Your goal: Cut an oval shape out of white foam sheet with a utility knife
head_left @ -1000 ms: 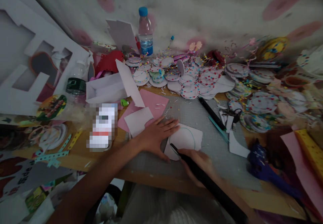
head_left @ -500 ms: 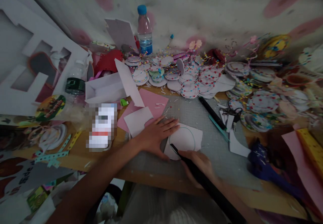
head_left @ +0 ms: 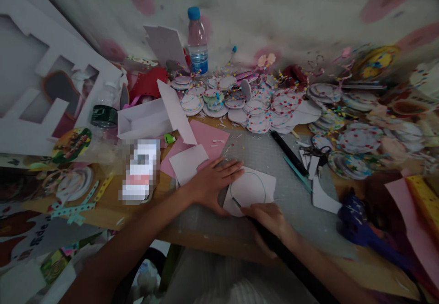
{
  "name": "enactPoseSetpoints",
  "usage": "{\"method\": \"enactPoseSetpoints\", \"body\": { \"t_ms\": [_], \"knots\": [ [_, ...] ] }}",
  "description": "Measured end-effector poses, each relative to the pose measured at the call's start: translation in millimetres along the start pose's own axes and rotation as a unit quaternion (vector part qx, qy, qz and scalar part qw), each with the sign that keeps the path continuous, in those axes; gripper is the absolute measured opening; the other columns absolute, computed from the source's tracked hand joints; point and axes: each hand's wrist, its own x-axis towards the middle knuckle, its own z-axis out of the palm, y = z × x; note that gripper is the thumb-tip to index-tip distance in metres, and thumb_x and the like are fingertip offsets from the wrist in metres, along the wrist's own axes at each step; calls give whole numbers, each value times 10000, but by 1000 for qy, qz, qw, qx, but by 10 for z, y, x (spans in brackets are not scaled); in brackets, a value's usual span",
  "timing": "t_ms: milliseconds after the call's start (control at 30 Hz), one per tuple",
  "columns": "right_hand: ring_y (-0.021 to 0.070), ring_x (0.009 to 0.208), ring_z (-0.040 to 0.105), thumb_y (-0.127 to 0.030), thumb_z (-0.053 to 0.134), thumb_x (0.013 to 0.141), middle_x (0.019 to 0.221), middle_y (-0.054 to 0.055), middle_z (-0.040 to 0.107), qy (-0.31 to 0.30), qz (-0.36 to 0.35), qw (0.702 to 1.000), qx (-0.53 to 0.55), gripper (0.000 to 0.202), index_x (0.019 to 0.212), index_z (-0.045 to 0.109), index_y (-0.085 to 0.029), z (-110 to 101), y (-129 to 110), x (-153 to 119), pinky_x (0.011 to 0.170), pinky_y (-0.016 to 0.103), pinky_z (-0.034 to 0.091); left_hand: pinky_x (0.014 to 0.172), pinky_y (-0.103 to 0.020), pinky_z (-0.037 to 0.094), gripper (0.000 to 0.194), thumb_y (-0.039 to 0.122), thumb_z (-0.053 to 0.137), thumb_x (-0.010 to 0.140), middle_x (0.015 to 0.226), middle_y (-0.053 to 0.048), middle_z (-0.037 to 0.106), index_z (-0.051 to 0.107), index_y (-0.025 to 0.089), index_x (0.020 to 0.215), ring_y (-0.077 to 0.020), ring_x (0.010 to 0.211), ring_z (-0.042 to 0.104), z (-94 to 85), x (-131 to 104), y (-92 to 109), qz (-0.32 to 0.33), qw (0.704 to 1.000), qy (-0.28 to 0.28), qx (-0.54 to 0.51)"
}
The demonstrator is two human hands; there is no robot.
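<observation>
A piece of white card with a thin green circle drawn on it lies on the grey cutting mat. My left hand rests flat on the card's left side, fingers stretched out. My right hand is closed around a long black knife-like tool whose thin tip is at the lower left of the circle. The tool's handle runs back toward the bottom right; its exact kind is unclear. Touching or close to my left wrist is a cut white card scrap, lying partly on pink sheet.
Many decorated white discs are heaped along the back. A water bottle stands behind them. To the left are a white open box and a phone. A black cutter-like bar and blue tape dispenser lie right.
My right hand and the black tool have shifted very slightly, with the tip moving a little down along the circle line. My left hand stays in place on the card.
</observation>
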Motion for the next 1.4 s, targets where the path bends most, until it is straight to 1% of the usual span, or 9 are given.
{"method": "enactPoseSetpoints", "body": {
  "t_ms": [133, 433, 600, 767, 833, 967, 1067, 1167, 1400],
  "knots": [
    [135, 577, 602, -94, 425, 808, 674, -20, 609, -13, 1, 1000, -5, 302, 1072, 519, -207, -42, 23, -54, 547, 260, 407, 1188, -504, 28, 1141, 690, 610, 646, 1588, -157, 148, 146, 120, 1518, -321, 1462, 163, -19, 1, 6, -4, 1000, -11, 7],
    [126, 521, 565, -105, 421, 803, 640, -13, 600, -15, -28, 999, 41, 261, 1006, 561, -189, -151, 59, -59, 507, 247, 384, 1186, -519, 46, 1133, 694, 616, 632, 1586, -153, 166, 176, 132, 1512, -333, 1458, 174, -2, -10, 14, -5, 1000, -5, 5],
    [138, 522, 587, -133, 463, 798, 634, -6, 608, -27, 12, 998, 52, 224, 977, 588, -182, -123, 4, -19, 491, 245, 403, 1184, -507, 39, 1093, 620, 632, 659, 1584, -166, 166, 177, 104, 1508, -324, 1455, 186, -155, 67, -17, 22, 999, -31, 25],
    [141, 558, 620, -147, 472, 832, 693, -2, 631, 47, 116, 990, 66, 223, 1037, 528, -213, 18, -27, 43, 511, 226, 456, 1178, -512, 33, 949, 466, 669, 672, 1555, -145, 287, 291, 134, 1477, -326, 1437, 240, -384, 156, -99, 49, 996, -57, 53],
    [147, 585, 631, -149, 468, 852, 718, -2, 637, 80, 145, 984, 69, 199, 1032, 498, -229, 70, -30, 45, 528, 230, 474, 1180, -501, 36, 960, 492, 649, 704, 1561, -141, 272, 239, 138, 1496, -313, 1442, 232, -364, 146, -114, 40, 996, -58, 55],
    [162, 621, 655, -159, 503, 857, 756, 12, 656, 110, 171, 976, 82, 189, 1029, 511, -237, 135, -70, 22, 549, 234, 496, 1182, -491, 42, 973, 640, 528, 794, 1589, -135, 172, 125, 135, 1522, -296, 1463, 171, -179, 93, -104, 15, 997, -36, 60],
    [176, 618, 658, -152, 498, 857, 761, 18, 663, 133, 187, 970, 84, 193, 1023, 503, -249, 162, -116, 13, 546, 245, 499, 1173, -521, 65, 900, 688, 475, 818, 1587, -123, 187, 195, 192, 1515, -316, 1456, 188, -88, 85, -86, -5, 998, -15, 68],
    [181, 569, 642, -165, 507, 844, 723, 0, 657, 143, 193, 967, 83, 190, 1004, 503, -268, 166, -132, 15, 504, 252, 480, 1169, -533, 84, 852, 714, 473, 808, 1579, -111, 223, 283, 241, 1491, -321, 1449, 214, -87, 100, -86, -2, 998, -6, 67],
    [214, 646, 679, -170, 473, 847, 749, 12, 668, 125, 183, 973, 69, 190, 1002, 497, -277, 110, -68, -4, 521, 273, 501, 1171, -530, 79, 870, 755, 462, 785, 1579, -97, 225, 290, 271, 1487, -306, 1455, 200, -100, 108, -117, -11, 998, -11, 57]
  ]
}}
